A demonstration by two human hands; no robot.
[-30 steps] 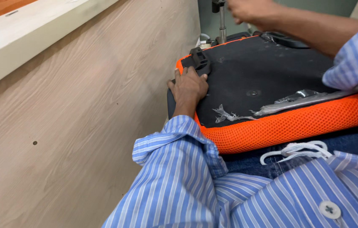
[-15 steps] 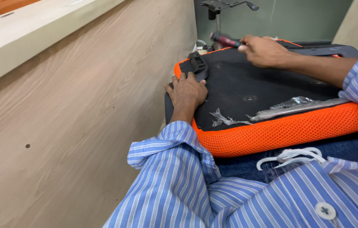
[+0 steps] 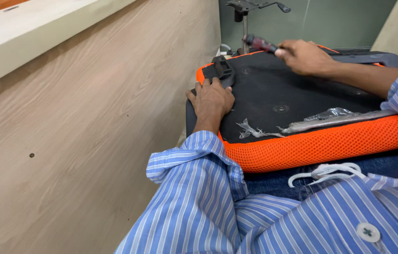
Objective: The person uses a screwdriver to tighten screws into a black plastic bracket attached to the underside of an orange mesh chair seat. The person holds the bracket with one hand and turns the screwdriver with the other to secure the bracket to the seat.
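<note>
Beside wooden wall (image 3: 81, 117): right hand (image 3: 304, 56) gripping tool (image 3: 261, 44) (tip hidden).

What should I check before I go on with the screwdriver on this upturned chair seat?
1. Left hand flat on the seat's black underside, steadying it: ok.
2. Right hand gripping the screwdriver by its dark handle: ok.
3. Screwdriver tip seated in a fastener: cannot tell, tip not visible.
4. Seat resting across the lap, orange mesh edge toward the body: ok.
5. Torn plastic wrap scraps lying loose on the underside: not ok.
</note>
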